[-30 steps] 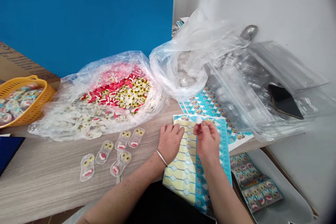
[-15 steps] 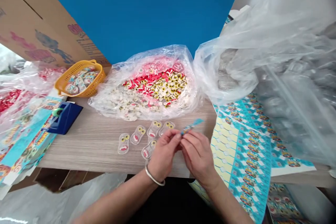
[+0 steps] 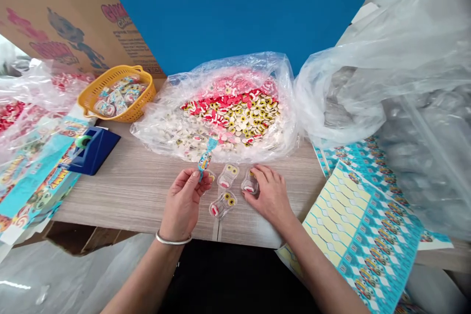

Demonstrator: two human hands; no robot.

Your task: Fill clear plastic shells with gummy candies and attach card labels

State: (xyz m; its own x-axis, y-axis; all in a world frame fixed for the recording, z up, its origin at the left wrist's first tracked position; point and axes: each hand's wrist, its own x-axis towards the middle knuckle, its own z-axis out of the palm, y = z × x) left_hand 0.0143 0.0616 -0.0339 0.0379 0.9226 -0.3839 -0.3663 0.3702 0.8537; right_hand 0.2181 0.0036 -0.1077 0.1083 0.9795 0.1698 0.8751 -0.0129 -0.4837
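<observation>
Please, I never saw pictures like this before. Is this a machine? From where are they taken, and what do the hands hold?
No machine here: these are a person's own two bare hands. All pictures come from one camera on the person's head, looking forward and down. On the wood-look table lie clear plastic packs with eye-shaped sweets. The left hand holds a narrow blue printed strip. The right hand touches one clear pack. Behind them are a plastic bag of sweets and a yellow basket.

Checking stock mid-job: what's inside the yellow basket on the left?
The yellow plastic basket holds a heap of small printed packets. Only the top layer shows; anything beneath it and the basket's floor are covered, and the print is too small to read.
</observation>
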